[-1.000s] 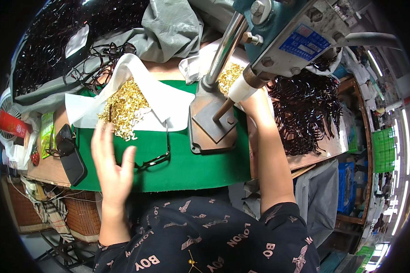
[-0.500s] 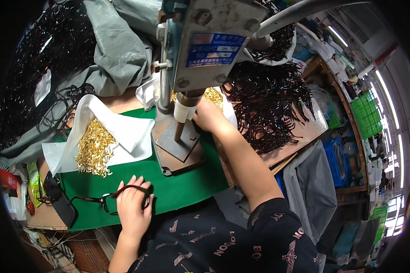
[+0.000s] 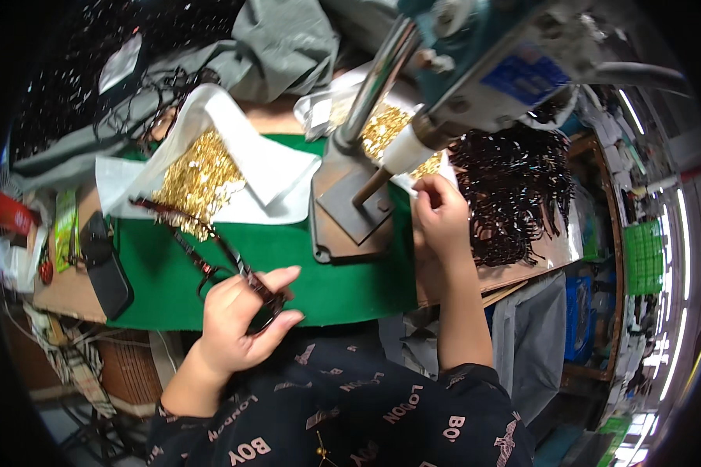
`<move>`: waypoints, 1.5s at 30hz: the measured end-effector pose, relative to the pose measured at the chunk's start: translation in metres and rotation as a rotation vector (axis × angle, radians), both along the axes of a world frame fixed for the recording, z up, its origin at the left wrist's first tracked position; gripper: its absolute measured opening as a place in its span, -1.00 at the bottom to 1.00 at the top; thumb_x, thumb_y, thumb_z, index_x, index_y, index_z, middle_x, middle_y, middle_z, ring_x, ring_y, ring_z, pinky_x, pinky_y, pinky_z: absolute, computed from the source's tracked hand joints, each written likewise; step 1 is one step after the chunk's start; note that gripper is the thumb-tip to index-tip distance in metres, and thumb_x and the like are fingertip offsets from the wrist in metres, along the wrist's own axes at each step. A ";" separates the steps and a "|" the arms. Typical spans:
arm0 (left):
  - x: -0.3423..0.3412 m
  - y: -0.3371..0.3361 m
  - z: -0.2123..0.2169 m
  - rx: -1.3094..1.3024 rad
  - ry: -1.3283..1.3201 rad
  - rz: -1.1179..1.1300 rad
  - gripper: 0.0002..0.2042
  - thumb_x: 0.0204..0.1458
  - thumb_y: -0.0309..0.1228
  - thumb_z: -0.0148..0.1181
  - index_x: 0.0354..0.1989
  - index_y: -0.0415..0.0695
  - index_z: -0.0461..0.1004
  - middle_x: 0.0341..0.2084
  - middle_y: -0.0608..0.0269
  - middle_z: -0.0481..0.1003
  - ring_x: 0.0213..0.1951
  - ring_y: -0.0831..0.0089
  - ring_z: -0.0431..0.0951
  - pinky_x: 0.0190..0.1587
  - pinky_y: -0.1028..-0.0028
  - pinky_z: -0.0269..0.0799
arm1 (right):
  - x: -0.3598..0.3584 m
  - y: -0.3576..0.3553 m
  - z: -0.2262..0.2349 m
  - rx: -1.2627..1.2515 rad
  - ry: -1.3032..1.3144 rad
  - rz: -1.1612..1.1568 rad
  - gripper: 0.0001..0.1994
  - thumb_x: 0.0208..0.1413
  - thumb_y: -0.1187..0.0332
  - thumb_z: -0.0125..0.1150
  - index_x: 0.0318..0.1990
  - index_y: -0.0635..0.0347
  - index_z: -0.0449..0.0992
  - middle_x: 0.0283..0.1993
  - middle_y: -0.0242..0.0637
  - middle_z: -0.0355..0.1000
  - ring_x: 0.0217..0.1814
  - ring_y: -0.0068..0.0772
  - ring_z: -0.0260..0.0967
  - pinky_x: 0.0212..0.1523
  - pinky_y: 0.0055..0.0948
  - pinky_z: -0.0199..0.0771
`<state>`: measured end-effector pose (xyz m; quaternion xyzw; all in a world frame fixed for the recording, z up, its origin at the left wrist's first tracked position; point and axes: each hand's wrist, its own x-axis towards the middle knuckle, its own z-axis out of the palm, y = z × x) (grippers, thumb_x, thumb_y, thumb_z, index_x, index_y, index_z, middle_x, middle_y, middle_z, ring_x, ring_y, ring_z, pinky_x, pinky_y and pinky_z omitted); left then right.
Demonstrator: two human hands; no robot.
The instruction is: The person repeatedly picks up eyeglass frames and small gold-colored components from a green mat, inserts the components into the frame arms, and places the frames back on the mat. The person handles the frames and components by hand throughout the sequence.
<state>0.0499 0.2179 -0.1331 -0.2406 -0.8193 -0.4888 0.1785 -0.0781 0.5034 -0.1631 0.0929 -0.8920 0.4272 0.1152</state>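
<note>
My left hand (image 3: 245, 315) is closed round a dark brown eyeglass frame (image 3: 222, 253), lifted at the near edge of the green mat (image 3: 350, 292). The frame's temple arms reach up and left, towards small gold metal pieces (image 3: 199, 175) heaped on white paper. My right hand (image 3: 444, 214) is pinched, right of the hand press (image 3: 343, 226) and just below a second gold heap (image 3: 385, 128). Anything between its fingertips is too small to make out. Above the press's square plate hangs its slanted rod (image 3: 374, 187), with a white collar.
Dark, glossy temple arms (image 3: 510, 198) lie piled on the board at the right. A black case (image 3: 109, 268) rests at the mat's left edge. Grey cloth (image 3: 284, 47) bunches behind the press. Blue crates (image 3: 579, 315) stand on the right-hand shelf.
My left hand has raised the eyeglass frame off the mat and turned it. My right hand has drawn back from the gold heap behind the press. The view has tilted and shifted.
</note>
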 end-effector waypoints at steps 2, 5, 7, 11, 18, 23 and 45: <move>-0.001 0.006 -0.003 0.071 -0.073 -0.004 -0.53 -0.18 -0.45 0.34 -0.03 -0.27 0.41 -0.57 0.22 0.48 -0.57 0.34 0.49 -0.47 0.48 0.39 | 0.018 0.001 0.003 -0.022 -0.110 -0.022 -0.89 0.03 0.59 0.05 -0.28 0.31 0.47 -0.41 -0.43 0.39 -0.41 -0.68 0.29 -0.37 -0.67 0.31; -0.003 0.012 0.001 0.120 -0.304 -0.115 -0.30 -0.12 -0.54 0.26 0.23 -0.34 0.06 -0.53 0.18 0.53 -0.47 0.41 0.55 -0.31 0.54 0.42 | 0.044 -0.011 0.016 -0.400 -0.283 0.059 -0.83 0.03 0.61 0.10 -0.19 0.38 0.48 -0.39 -0.37 0.41 -0.43 -0.60 0.32 -0.38 -0.64 0.34; -0.007 0.017 -0.003 0.218 -0.270 -0.203 -0.22 -0.11 -0.58 0.26 0.28 -0.33 -0.07 -0.33 0.08 0.55 -0.42 0.39 0.58 -0.27 0.51 0.44 | 0.060 -0.023 0.028 -0.460 -0.284 0.234 -0.84 0.02 0.60 0.13 -0.20 0.40 0.48 -0.37 -0.30 0.42 -0.42 -0.55 0.34 -0.37 -0.61 0.37; -0.011 0.021 -0.003 0.238 -0.335 -0.301 -0.20 -0.11 -0.61 0.25 0.30 -0.32 -0.12 0.13 0.01 0.29 -0.26 0.34 0.59 -0.18 0.46 0.45 | 0.073 -0.055 0.043 -0.524 -0.192 0.616 -0.89 0.01 0.56 0.18 -0.28 0.37 0.50 -0.30 -0.19 0.36 -0.36 -0.44 0.36 -0.33 -0.55 0.41; -0.012 0.017 -0.001 0.259 -0.350 -0.294 -0.21 -0.09 -0.62 0.22 0.31 -0.28 -0.12 -0.01 0.05 0.42 -0.23 0.41 0.57 -0.14 0.49 0.41 | 0.072 -0.070 0.043 -0.621 -0.278 0.661 -0.81 0.02 0.52 0.22 -0.21 0.35 0.41 -0.30 -0.21 0.39 -0.36 -0.49 0.36 -0.32 -0.60 0.40; -0.014 0.017 0.003 0.229 -0.411 -0.277 -0.23 -0.07 -0.62 0.18 0.32 -0.27 -0.13 -0.18 0.08 0.51 -0.26 0.45 0.55 -0.16 0.49 0.41 | 0.070 -0.067 0.029 -0.866 -0.493 0.652 -0.64 -0.03 0.48 0.29 -0.12 0.25 0.25 -0.34 -0.26 0.42 -0.35 -0.58 0.39 -0.37 -0.68 0.39; -0.018 0.017 0.006 -0.003 -0.290 -0.320 -0.23 -0.11 -0.50 0.28 0.28 -0.31 -0.03 -0.30 -0.01 0.52 -0.37 0.28 0.61 -0.28 0.44 0.50 | 0.049 -0.074 0.078 -0.456 -0.995 0.681 -0.72 -0.11 0.50 0.31 -0.21 0.31 0.42 -0.28 -0.32 0.46 -0.29 -0.64 0.39 -0.23 -0.65 0.39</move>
